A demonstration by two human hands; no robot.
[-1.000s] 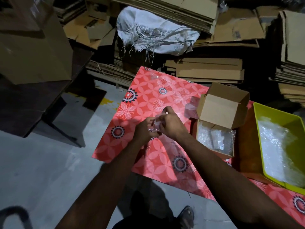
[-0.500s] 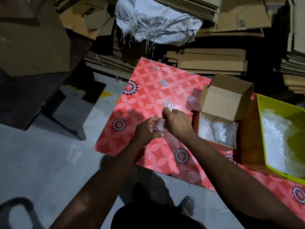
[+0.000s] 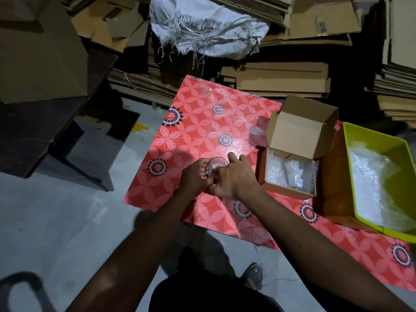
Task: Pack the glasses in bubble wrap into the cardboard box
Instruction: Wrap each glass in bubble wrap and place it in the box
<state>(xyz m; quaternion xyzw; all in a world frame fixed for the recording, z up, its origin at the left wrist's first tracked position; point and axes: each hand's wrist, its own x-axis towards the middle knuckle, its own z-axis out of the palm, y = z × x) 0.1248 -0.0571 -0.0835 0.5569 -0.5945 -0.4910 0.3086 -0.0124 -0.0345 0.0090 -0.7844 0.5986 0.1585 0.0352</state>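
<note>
We hold one clear glass [image 3: 215, 166] between our two hands, low over the red floral table cover [image 3: 180, 140]. Our left hand [image 3: 196, 176] sits on its left side, fingers curled round the wall and what looks like a small handle; our right hand [image 3: 234, 179] covers its right side, fingers wrapped over the rim and body. Both hands are gripping it. The round mouth faces up toward us, so the glass stands roughly upright. Whether bubble wrap already surrounds it we cannot tell; the glass looks bare at the rim.

To the right of our right hand, near but not touching, stands the single cardboard box [image 3: 290, 176], its lid [image 3: 299, 129] flapped open and leaning away from us. Inside we see bubble wrap [image 3: 276, 174] lining it and what seems to be one wrapped bundle, hard to count in the glare. Farther right again is one yellow-green bin [image 3: 351, 154] holding a heap of loose wrap [image 3: 378, 183].

The coming move, as we judge it, depends on this layout: the box and the wrap supply both lie to our right, so the right hand is the nearer one for carrying the glass across or for fetching a sheet, while the left steadies.
</note>
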